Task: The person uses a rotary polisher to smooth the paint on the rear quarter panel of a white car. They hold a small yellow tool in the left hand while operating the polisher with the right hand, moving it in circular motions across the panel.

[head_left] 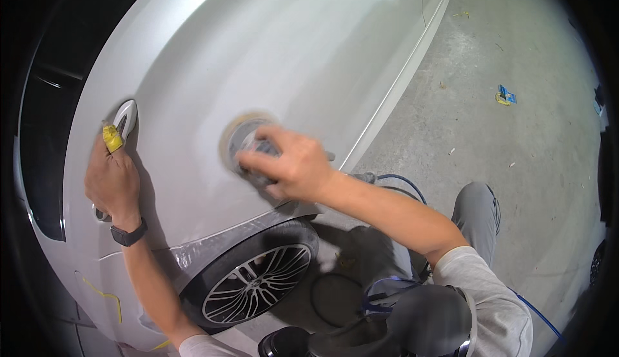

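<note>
Against the silver-grey car door [193, 86], my right hand [290, 163] is closed over a round, palm-sized power sander [242, 139]. The sander and fingers are slightly blurred, and its disc lies on the dull, whitish panel. On the left, my left hand [115, 179] is closed around the car's door handle [129, 117], hiding its middle part. A bit of yellow tape [112, 138] sits at this hand's fingertips; whether it is wrapped round a finger cannot be made out. A dark watch [129, 232] is on my left wrist.
Below the panel is the wheel [258, 283] with its multi-spoke rim. A blue hose [403, 179] runs behind my right forearm. Small scraps and a blue-and-yellow packet [506, 96] lie on the concrete floor [451, 112]. Dark window glass [48, 125] borders the far left.
</note>
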